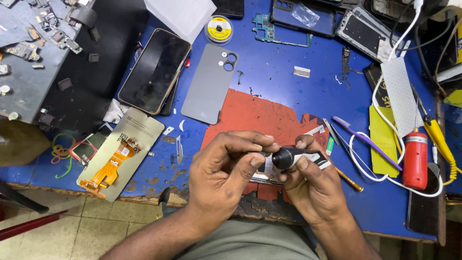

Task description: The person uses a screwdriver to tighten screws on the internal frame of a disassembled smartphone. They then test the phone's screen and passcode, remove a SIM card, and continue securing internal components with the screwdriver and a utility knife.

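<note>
My left hand (224,168) and my right hand (310,180) meet over the front edge of the blue worktable (279,77). Together they hold a small tube with a black cap (288,158). My left thumb and fingers pinch the tube's flat end, and my right fingers wrap the cap end. Under the hands lies a worn red mat (255,115). A flat metal part (264,177) shows just beneath the tube; whether either hand grips it I cannot tell.
A phone (155,70) and a grey back cover (211,83) lie at the upper left. A screen panel with an orange flex cable (120,159) sits at the left edge. A red bottle (415,159), white cable (380,108), purple tool (368,142) and yellow-handled tool (440,142) crowd the right.
</note>
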